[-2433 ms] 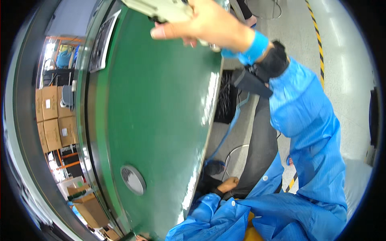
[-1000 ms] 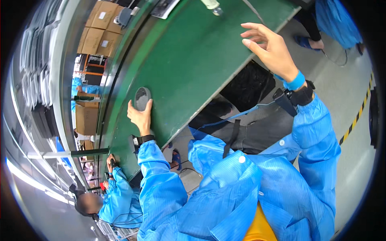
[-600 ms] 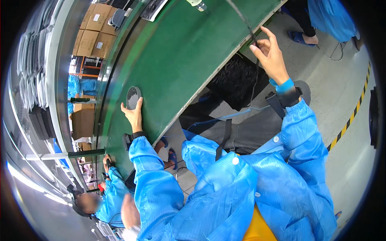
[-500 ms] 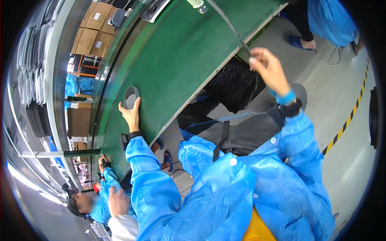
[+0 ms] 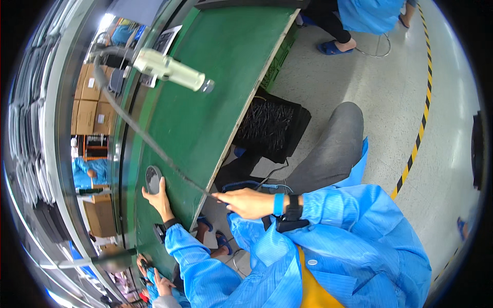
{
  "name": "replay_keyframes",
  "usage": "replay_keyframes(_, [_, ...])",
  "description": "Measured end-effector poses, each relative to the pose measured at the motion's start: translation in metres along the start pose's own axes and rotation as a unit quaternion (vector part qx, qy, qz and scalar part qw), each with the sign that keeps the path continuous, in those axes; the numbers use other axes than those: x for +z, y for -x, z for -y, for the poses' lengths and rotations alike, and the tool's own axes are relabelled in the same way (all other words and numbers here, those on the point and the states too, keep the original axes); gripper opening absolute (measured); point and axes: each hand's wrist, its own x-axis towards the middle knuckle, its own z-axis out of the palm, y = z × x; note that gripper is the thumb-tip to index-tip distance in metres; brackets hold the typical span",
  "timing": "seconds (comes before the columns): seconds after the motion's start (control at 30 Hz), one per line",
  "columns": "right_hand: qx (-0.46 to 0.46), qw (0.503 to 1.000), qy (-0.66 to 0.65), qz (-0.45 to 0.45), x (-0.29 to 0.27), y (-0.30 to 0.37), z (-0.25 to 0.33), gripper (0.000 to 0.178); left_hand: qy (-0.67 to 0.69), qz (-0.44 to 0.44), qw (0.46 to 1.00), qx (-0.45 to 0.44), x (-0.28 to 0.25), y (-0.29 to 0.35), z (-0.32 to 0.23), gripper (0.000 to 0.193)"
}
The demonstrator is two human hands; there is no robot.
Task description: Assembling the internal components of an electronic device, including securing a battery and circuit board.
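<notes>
A round grey dish point(image 5: 153, 179) with small dark pieces in it is on the green worktop at the left. My left hand point(image 5: 160, 201) grips its near edge, thumb on one side and fingers on the other. Low in front of my body, my right hand point(image 5: 249, 202) pinches a dark grey cord point(image 5: 149, 139). This cord runs up and left over the worktop, curving toward the rear end of a cream-coloured power screwdriver point(image 5: 172, 71). The screwdriver appears above the worktop with its tip toward the right.
Below the edge of the green worktop point(image 5: 205, 66), a black bag-like container point(image 5: 298, 128) holds many thin dark pieces. A co-worker's hand point(image 5: 163, 285) is at the lower left. Another person's slippered foot point(image 5: 336, 47) is on the floor, upper right. Cardboard boxes point(image 5: 87, 115) stand beyond the bench.
My right hand has come down and left, nearer my body, still pinching the cord. More of the screwdriver and cord is in view. The view has shifted; my left hand stays at the dish.
</notes>
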Motion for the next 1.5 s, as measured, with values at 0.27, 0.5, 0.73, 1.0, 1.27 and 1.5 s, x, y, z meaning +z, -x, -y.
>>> replay_keyframes(0.27, [0.063,0.996,0.056,0.013,0.027,-0.025,-0.007,0.031,0.0,0.018,0.999,0.052,0.007,-0.01,0.02,0.098])
replay_keyframes(0.5, [0.071,0.989,0.077,-0.108,0.029,-0.024,0.0,0.027,0.032,0.048,0.998,0.017,0.007,-0.037,0.043,0.093])
replay_keyframes(0.73, [0.018,0.992,-0.122,-0.029,0.05,-0.015,0.051,0.019,-0.043,0.037,0.998,0.026,0.001,-0.015,0.003,0.101])
replay_keyframes(1.0, [-0.069,0.942,-0.325,0.037,0.066,-0.009,0.12,0.024,0.001,-0.001,1.0,0.011,0.002,-0.01,0.017,0.11])
replay_keyframes(1.27, [-0.03,0.952,-0.302,0.041,0.1,-0.032,0.146,0.019,-0.03,-0.02,0.999,0.033,0.023,-0.008,0.006,0.11])
replay_keyframes(1.5, [0.061,0.959,-0.276,0.028,0.092,-0.052,0.127,0.012,-0.005,0.002,0.999,-0.042,-0.003,-0.004,-0.015,0.113])
